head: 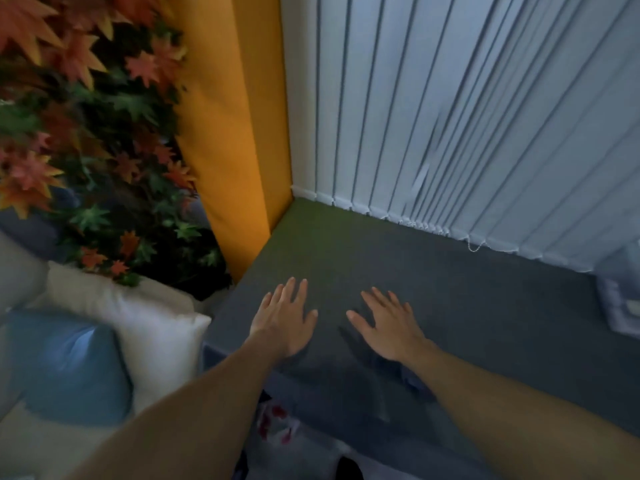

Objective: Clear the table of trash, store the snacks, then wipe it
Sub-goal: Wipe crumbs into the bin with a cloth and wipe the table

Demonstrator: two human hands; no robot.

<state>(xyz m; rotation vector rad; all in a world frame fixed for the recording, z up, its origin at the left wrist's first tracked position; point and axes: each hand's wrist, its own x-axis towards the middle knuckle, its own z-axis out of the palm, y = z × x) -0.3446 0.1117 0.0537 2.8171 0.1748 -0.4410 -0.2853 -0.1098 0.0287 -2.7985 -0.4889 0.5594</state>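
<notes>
Both of my bare hands are stretched out in front of me over grey carpet [450, 306]. My left hand [285, 317] has its fingers straight and spread, palm down, and holds nothing. My right hand [389, 323] is held the same way, a little to the right, also with nothing in it. No table, trash, snacks or cloth show in this view.
A sofa with a white cushion [138, 323] and a blue cushion [69, 362] is at the left. Behind it stands an artificial maple-leaf plant [86, 133] beside an orange pillar [235, 133]. White vertical blinds [467, 116] fill the back. A pale blurred object [623, 299] sits at the right edge.
</notes>
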